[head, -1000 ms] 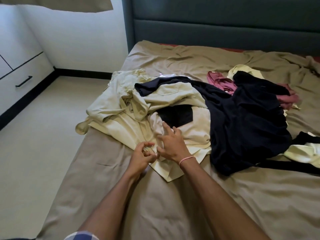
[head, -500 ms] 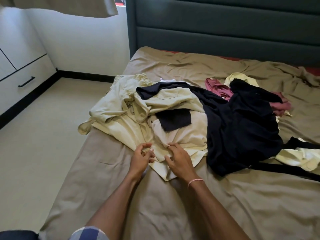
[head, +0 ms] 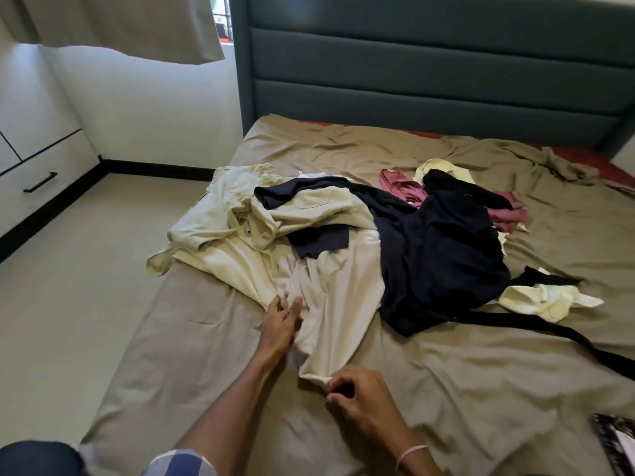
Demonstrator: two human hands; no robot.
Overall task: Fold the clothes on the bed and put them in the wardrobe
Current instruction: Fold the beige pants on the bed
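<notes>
— Floor (head: 86, 304) on the left: room to move?
— Yes, a broad strip of it runs between the white drawers (head: 34, 180) and the left edge of the bed (head: 206, 355). The tan sheet also lies open in front of the heap.
— Where are the clothes?
— Heaped mid-bed. The pale yellow pieces (head: 213, 228) are leftmost, one drooping over the edge. Next comes the cream garment (head: 340, 304), then a navy garment (head: 439, 262), with a pink one (head: 405, 190) behind, nearer the headboard (head: 412, 80).
— How does the cream garment look?
— Wrinkled, and stretched from the heap toward the person, its far end under dark cloth.
— And the hands?
— The left hand (head: 280, 324) lies at the garment's gathered left fold, fingers against the cloth; I cannot tell whether they clasp it. The right hand (head: 360, 396), fingers curled, pinches the near corner.
</notes>
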